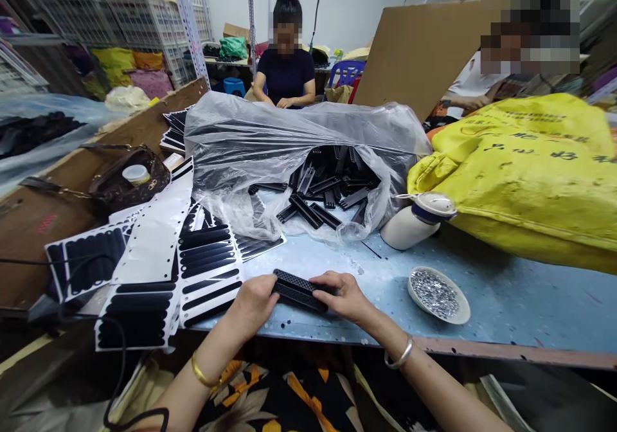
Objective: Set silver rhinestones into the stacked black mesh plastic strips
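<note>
Between my two hands, just above the near edge of the blue table (385, 319), is a black plastic strip-shaped piece (301, 290) with a dotted surface; it may be two pieces side by side. My left hand (255, 300) pinches its left end. The thumb and fingers of my right hand (344, 297) grip the right end. Beyond them, many similar black pieces (332, 184) spill from the mouth of a clear plastic bag (241, 136). Left of my hands lie white sheets carrying black rounded strips (207, 252). To the right sits a white bowl (465, 313) of small shiny silver bits.
A white container with a dark band (409, 226) leans beside a large yellow sack (530, 188) on the right. At left are a brown handbag (130, 181) and a thin dark cable (123, 355). Across the table a person (289, 75) works; another is behind a cardboard sheet (414, 53).
</note>
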`<action>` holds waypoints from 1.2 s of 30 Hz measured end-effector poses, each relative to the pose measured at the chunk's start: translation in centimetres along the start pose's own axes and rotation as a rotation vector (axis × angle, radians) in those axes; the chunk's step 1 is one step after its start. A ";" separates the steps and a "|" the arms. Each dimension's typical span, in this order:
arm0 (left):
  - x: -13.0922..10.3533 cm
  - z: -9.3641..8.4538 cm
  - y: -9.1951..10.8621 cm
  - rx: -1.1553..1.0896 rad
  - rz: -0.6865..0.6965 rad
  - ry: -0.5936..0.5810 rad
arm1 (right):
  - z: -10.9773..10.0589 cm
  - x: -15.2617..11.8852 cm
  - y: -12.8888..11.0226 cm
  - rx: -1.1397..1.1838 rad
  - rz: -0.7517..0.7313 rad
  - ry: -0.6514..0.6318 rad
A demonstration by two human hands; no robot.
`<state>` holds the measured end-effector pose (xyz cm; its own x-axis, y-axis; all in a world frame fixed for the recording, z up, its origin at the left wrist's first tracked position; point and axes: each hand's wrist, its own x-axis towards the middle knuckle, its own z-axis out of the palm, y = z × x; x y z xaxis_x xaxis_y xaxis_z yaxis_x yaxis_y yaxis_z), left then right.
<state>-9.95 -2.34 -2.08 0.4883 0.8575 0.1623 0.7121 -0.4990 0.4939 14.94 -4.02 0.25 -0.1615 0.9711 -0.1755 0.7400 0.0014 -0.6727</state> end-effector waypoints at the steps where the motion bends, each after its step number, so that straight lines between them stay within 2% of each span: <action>1: 0.1 0.0 0.0 -0.022 -0.028 0.004 | 0.0 -0.1 -0.1 0.011 -0.009 -0.017; 5: 0.3 -0.6 -0.1 -0.091 -0.126 -0.027 | 0.1 -0.8 -0.2 -0.033 0.007 -0.036; 9: 1.0 -1.8 0.1 -0.055 -0.051 -0.073 | 0.4 -1.8 -0.4 -0.233 0.028 -0.013; 12: 2.5 -2.5 0.7 0.025 0.008 -0.197 | 0.5 -1.9 -0.6 -0.313 0.087 0.002; 15: 4.6 -2.4 1.2 0.092 -0.031 -0.235 | 0.0 -1.0 -0.5 -0.305 0.134 0.028; 18: 6.3 -2.2 1.5 0.096 -0.080 -0.210 | -1.7 0.4 -0.4 -0.318 0.119 0.055; 21: 6.7 -2.1 1.3 0.022 -0.082 -0.205 | -4.1 2.8 -0.7 -0.352 0.087 0.129; 25: 6.4 -2.3 1.1 -0.053 -0.066 -0.200 | -6.7 8.4 -2.2 -0.400 0.092 0.229; 28: 6.3 -2.1 1.2 -0.057 -0.091 -0.205 | -7.1 12.9 -3.4 -0.435 0.128 0.220; 30: 6.2 -1.8 1.0 -0.060 -0.101 -0.193 | -7.1 14.9 -3.9 -0.452 0.164 0.196; 33: 6.0 -1.1 0.6 -0.094 -0.096 -0.150 | -7.6 15.5 -4.8 -0.459 0.207 0.168; 36: 6.1 -1.0 0.2 -0.194 -0.062 -0.022 | -8.7 13.0 -6.0 -0.438 0.206 0.148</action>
<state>-7.40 2.91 -0.12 0.4588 0.8818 0.1090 0.6319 -0.4100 0.6577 14.15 10.66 8.27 0.0873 0.9852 -0.1474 0.9562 -0.1243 -0.2650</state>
